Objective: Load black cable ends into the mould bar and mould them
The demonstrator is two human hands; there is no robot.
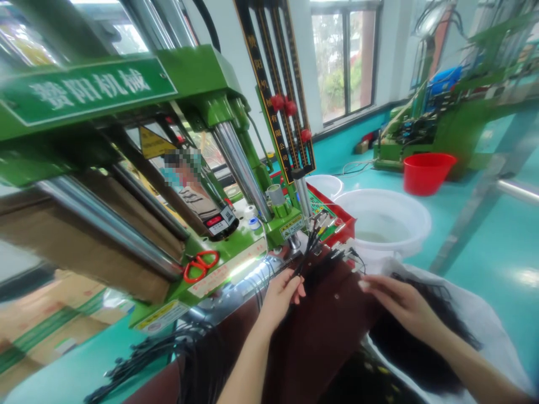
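Note:
A bundle of black cables [310, 247] with metal plug ends is pinched in my left hand [283, 294], over the dark red tabletop [332, 314]. My right hand [398, 297] is to the right of it, fingertips pressed together where a thin black cable [361, 261] curves down to them. A small white spot shows at these fingertips; I cannot tell what it is. More cables with pale connectors [347, 251] lie on the tabletop between the hands.
A green press [227, 255] stands at left, with orange-handled scissors [201, 266] on its bed. Loose black cables [147, 353] hang at lower left. A white sack [484, 320] with black contents, a white tub [383, 216] and a red bucket [427, 174] are at right. Behind the press is a person [196, 196].

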